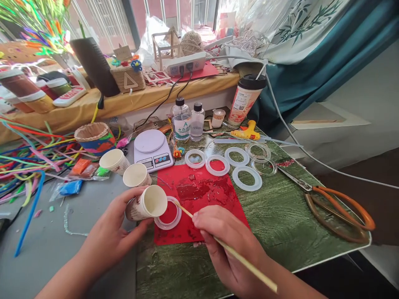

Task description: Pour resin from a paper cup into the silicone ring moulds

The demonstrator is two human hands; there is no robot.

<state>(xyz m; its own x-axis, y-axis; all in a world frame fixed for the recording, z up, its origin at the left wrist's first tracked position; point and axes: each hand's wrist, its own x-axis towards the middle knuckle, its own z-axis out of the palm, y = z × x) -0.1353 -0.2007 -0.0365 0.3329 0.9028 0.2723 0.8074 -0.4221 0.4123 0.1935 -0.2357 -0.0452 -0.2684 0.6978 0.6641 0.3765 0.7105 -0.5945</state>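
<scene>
My left hand is wrapped round a paper cup, which tilts to the right with its mouth at the rim of a translucent white ring mould. Between the fingers of my right hand is a thin wooden stick; its far tip reaches the upper right edge of that mould. Under the mould lies a red sheet, wet and shiny across its middle. Two more paper cups, one nearer and one farther, stand behind the held cup. What the held cup contains is not clear.
More ring moulds lie at the sheet's far edge. Beyond them are a digital scale, clear bottles, a lidded drink cup and a yellow glue gun. Large scissors rest at right; pipe cleaners crowd the left.
</scene>
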